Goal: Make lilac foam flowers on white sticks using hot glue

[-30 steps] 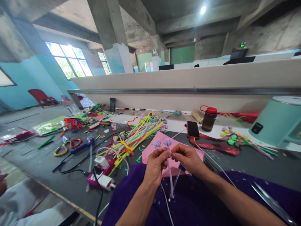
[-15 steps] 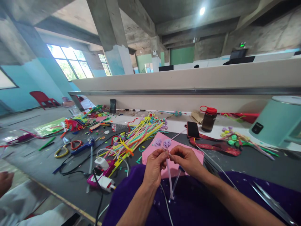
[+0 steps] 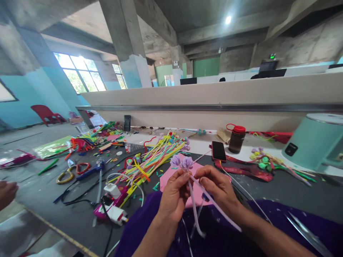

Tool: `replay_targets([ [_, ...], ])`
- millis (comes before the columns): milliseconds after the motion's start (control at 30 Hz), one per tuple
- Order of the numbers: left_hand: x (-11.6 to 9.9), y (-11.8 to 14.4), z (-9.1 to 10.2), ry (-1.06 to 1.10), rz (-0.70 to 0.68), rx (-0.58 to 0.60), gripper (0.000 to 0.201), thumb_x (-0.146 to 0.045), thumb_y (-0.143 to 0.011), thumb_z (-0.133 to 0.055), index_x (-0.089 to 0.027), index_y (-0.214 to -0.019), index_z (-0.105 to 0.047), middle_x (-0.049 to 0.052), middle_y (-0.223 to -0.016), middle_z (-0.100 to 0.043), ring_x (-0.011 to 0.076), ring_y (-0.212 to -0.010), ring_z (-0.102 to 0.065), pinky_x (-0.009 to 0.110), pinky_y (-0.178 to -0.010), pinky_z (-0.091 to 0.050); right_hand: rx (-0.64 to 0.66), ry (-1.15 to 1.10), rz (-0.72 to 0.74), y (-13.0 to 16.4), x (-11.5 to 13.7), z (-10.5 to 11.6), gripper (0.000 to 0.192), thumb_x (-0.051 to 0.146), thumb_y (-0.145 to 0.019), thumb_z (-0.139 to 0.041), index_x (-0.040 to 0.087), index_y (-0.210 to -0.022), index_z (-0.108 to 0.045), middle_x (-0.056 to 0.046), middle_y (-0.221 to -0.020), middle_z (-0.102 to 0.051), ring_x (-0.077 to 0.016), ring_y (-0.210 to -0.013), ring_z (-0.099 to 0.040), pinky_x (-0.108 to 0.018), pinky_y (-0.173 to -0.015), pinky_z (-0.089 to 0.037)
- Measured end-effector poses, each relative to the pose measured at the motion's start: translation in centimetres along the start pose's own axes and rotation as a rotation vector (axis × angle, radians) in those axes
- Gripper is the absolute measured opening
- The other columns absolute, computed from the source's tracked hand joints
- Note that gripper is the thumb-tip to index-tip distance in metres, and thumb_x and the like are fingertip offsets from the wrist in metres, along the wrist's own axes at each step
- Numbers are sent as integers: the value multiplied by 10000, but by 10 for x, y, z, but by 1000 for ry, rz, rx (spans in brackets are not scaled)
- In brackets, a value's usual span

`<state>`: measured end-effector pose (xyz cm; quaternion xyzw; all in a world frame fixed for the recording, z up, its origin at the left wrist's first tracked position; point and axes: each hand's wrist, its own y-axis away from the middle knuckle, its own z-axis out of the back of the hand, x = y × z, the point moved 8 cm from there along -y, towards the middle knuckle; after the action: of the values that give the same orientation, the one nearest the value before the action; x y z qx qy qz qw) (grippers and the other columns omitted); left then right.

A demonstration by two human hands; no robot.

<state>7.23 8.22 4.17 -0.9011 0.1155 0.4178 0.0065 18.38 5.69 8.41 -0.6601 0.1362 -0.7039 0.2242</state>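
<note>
My left hand (image 3: 174,194) pinches the stems of two lilac pipe-cleaner flowers (image 3: 182,162) just below their curled heads. My right hand (image 3: 217,188) grips a lilac pipe-cleaner stem (image 3: 218,208) close to the same spot; that stem runs down and right over my forearm. Another stem (image 3: 195,214) hangs down from my left hand over the purple cloth (image 3: 150,228) on my lap. Both hands are held above a pink sheet (image 3: 167,176) at the table's near edge.
On the dark table (image 3: 48,192) lie a heap of coloured pipe cleaners (image 3: 152,155), scissors (image 3: 70,173), chargers with cables (image 3: 112,200), a phone (image 3: 219,151), a red-capped bottle (image 3: 236,137), finished flowers (image 3: 264,159) and a mint container (image 3: 314,141). Another person's hand (image 3: 6,192) shows at left.
One stem now slants out to the right across my right forearm, and the flower heads sit slightly higher and left. The other person's hand at left has come further into view.
</note>
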Motion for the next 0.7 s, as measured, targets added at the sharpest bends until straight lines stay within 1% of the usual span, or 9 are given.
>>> replay_targets([
  [133,15,-5,13,-12,60,-57,225,-232,-579,-757,-142,-652,-564,-52,-513,-533,25,-380,-425,128,-348,-258,9,-98,-157,-3,-20,-1,137,301,-845,-507,178,-840,-568,29,-685,-492,-97,-585,-444,-198,-505,-344],
  [233,18,-7,22,-46,38,-84,194,-215,-590,-751,-135,-670,-594,-56,-510,-520,25,-395,-424,128,-354,-272,34,-147,-201,-6,-30,-5,157,315,-821,-551,163,-781,-568,32,-662,-488,-89,-570,-427,-192,-496,-326],
  [333,16,-7,23,-20,7,-76,182,-196,-582,-753,-132,-697,-628,-37,-581,-565,48,-476,-495,147,-427,-369,96,-249,-300,-4,-39,-13,269,375,-852,-492,150,-733,-580,26,-610,-493,-89,-530,-417,-202,-486,-317],
  [400,15,-6,21,4,-1,-42,163,-182,-589,-744,-131,-706,-642,-17,-655,-603,77,-565,-546,180,-522,-436,119,-288,-359,-2,-42,-17,273,384,-836,-514,144,-745,-606,20,-610,-515,-86,-519,-417,-202,-481,-310],
  [467,15,-6,20,8,1,-10,142,-173,-594,-736,-132,-698,-649,-4,-698,-624,100,-626,-569,209,-595,-461,170,-294,-370,0,-41,-22,203,342,-762,-619,139,-765,-635,18,-646,-538,-82,-548,-424,-200,-510,-321],
  [533,18,-6,21,-2,20,14,141,-170,-583,-740,-132,-684,-649,9,-722,-638,116,-659,-581,223,-630,-463,246,-310,-364,2,-39,-30,182,296,-698,-686,136,-776,-646,21,-681,-545,-80,-581,-433,-201,-558,-340],
  [567,19,-6,21,-11,32,28,142,-167,-575,-744,-130,-670,-646,13,-716,-641,119,-657,-584,223,-628,-460,268,-320,-365,3,-39,-32,183,296,-696,-687,133,-766,-640,25,-674,-538,-78,-583,-433,-203,-571,-345],
  [633,22,-7,19,-29,51,69,131,-169,-574,-743,-126,-641,-638,11,-656,-629,110,-592,-569,218,-575,-447,267,-310,-359,3,-39,-33,196,319,-733,-651,129,-721,-608,29,-645,-523,-79,-579,-440,-208,-582,-352],
  [700,24,-8,18,-36,65,106,115,-181,-595,-731,-125,-637,-640,-1,-584,-602,95,-509,-532,220,-517,-427,256,-238,-335,2,-38,-30,232,344,-793,-575,138,-686,-560,26,-616,-521,-90,-565,-458,-210,-554,-356],
])
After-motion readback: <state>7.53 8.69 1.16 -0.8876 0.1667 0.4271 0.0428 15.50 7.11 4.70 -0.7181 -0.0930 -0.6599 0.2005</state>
